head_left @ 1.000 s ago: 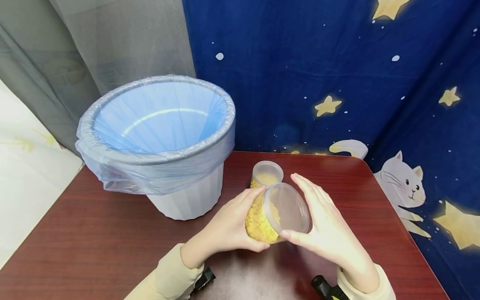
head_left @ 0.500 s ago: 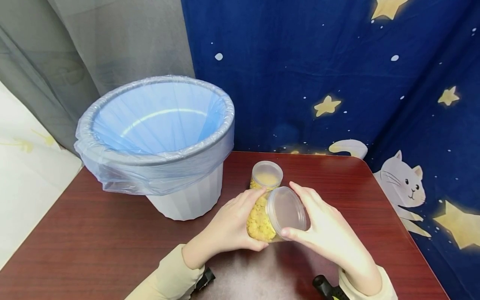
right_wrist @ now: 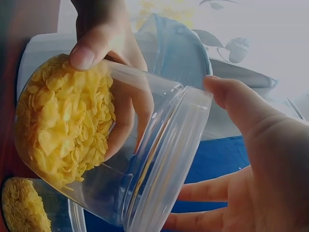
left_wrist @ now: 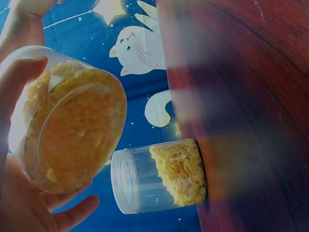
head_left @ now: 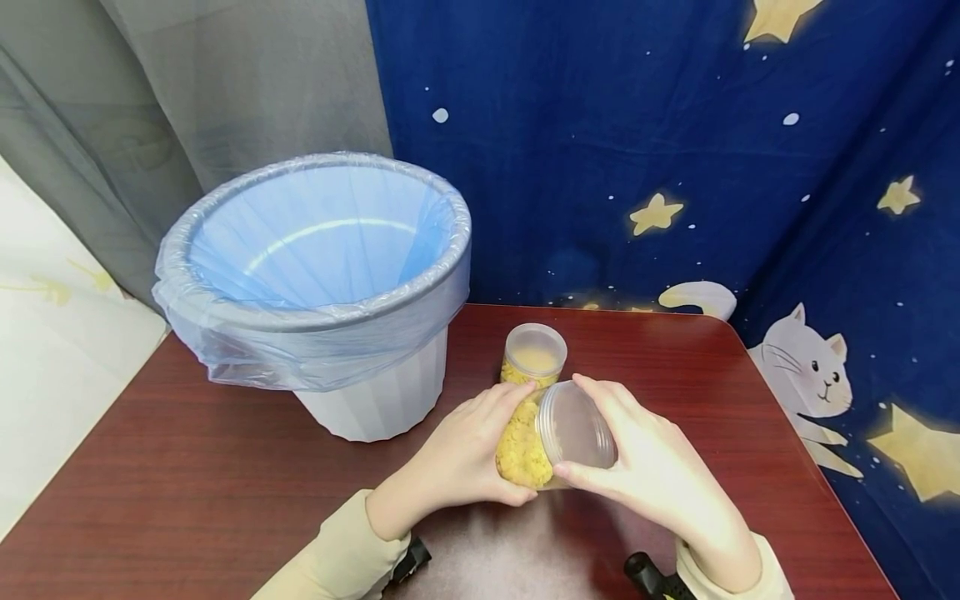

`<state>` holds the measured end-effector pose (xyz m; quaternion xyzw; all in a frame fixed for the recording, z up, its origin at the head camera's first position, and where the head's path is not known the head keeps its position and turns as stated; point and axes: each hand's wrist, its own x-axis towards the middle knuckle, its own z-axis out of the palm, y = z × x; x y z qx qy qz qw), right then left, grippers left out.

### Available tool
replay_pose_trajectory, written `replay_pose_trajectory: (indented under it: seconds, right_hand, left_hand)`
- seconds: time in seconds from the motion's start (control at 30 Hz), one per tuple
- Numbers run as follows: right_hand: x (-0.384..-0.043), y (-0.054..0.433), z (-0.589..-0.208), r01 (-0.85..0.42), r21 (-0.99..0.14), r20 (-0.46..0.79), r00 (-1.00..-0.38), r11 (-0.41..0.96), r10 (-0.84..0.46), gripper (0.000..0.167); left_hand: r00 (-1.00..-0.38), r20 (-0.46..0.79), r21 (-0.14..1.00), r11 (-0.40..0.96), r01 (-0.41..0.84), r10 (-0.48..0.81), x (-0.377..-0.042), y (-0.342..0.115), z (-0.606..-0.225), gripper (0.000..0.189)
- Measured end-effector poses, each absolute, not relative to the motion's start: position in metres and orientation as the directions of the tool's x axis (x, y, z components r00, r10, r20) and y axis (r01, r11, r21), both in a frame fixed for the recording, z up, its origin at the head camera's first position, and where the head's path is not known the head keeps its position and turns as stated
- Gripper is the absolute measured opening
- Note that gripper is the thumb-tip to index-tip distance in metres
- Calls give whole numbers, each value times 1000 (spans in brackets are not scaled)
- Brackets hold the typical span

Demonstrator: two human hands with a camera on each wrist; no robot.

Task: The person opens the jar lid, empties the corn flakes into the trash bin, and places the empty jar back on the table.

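A clear plastic jar [right_wrist: 67, 116] partly filled with yellow flakes that look like corn flakes is tilted, its lidded end toward the right. My left hand [head_left: 465, 454] grips the jar's body near its base, thumb on the near side and fingers on the far side. With thumb and fingers spread around the rim, my right hand [head_left: 648, 458] holds the translucent screw lid [right_wrist: 169, 159], which sits on the jar. Just behind stands a second, similar jar [left_wrist: 178, 174] of flakes, upright on the table with its lid on.
A large white bin [head_left: 375, 392] with a blue plastic liner [head_left: 315, 233] stands at the left on the reddish-brown wooden table [head_left: 225, 475]. Behind the table hangs a dark blue curtain [head_left: 540, 167] with stars and a cat, and a grey curtain [head_left: 262, 75] beside it.
The held jar has turned so its lid faces farther right and sits slightly lower. My right fingers have come in closer around the lid. The second jar and the bin stay put.
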<state>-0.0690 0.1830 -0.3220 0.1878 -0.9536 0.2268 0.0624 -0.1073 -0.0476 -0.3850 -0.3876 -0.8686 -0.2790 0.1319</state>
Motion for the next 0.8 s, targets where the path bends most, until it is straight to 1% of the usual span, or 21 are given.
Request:
replay_pose_trajectory:
  seconds: [0.23, 0.5, 0.8]
  right_hand:
    - [-69, 186, -322, -429, -381, 225, -902, 819, -367, 90]
    - [-70, 188, -322, -487, -367, 259, -872, 792, -416, 89]
    - [-70, 190, -321, -515, -390, 249, -857, 764, -451, 87]
  left_hand:
    - [-641, 468, 371, 523, 768, 609, -108, -48, -385, 110]
    - [-631, 475, 365, 515, 776, 613, -108, -49, -384, 109]
    - [-630, 466, 367, 512, 776, 621, -107, -50, -382, 109]
